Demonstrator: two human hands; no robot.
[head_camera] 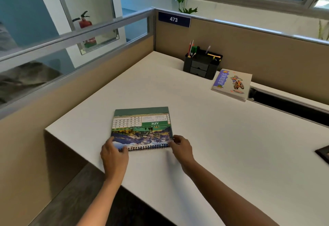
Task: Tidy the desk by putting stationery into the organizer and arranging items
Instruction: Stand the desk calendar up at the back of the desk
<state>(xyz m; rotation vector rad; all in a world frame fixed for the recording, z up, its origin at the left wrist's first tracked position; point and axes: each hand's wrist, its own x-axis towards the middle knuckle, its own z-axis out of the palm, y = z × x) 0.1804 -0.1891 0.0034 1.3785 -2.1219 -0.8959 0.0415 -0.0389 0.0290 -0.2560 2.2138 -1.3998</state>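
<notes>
A spiral-bound desk calendar (142, 128), green with a mountain photo and "JUNE" upside down, lies flat on the white desk (222, 145) near its front left corner. My left hand (114, 154) grips the calendar's near left corner by the spiral. My right hand (181, 147) pinches the near right corner. A black desk organizer (201, 65) stands at the back by the partition, with pens and markers standing in its compartments.
A notebook (232, 84) with a motorbike cover lies to the right of the organizer. A dark cable slot (288, 104) runs along the back right. A dark frame corner (323, 153) shows at the right edge. Beige partitions (249, 47) close off the back and left.
</notes>
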